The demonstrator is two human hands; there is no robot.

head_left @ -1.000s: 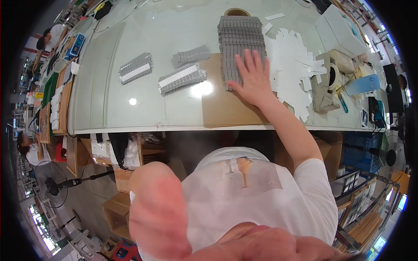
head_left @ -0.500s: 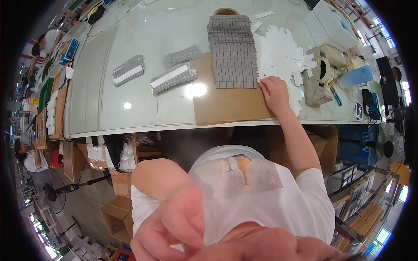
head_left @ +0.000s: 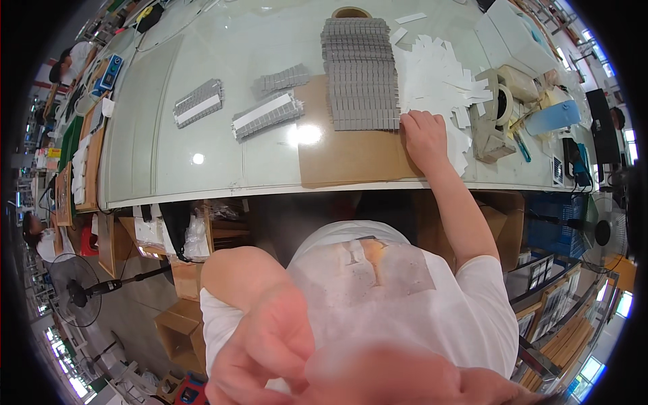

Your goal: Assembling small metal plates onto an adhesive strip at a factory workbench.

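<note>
My right hand (head_left: 426, 142) rests at the near right corner of a long grey block of small rectangular pieces (head_left: 363, 88), laid out in overlapping rows. Its fingers are bent and pressed together at that edge; what they pinch, if anything, is hidden. Under the block lies a brown board (head_left: 358, 158). White paper strips (head_left: 435, 67) are heaped beside the hand. My left hand (head_left: 266, 344) is raised close to my face, away from the table, its fingers curled inward; I cannot make out anything in them.
Two smaller grey bundles, each with a white strip on top, lie left of the board: one bundle (head_left: 268, 115) nearer, another bundle (head_left: 198, 103) farther left. A tape dispenser (head_left: 493, 138), a blue bottle (head_left: 552, 118) and a white box (head_left: 514, 40) stand at the right. A roll of tape (head_left: 351, 12) sits behind the block.
The table and everything on it sit slightly higher in the picture. My right hand stays at the block's corner, its fingers a little more bunched. My left hand remains near my face.
</note>
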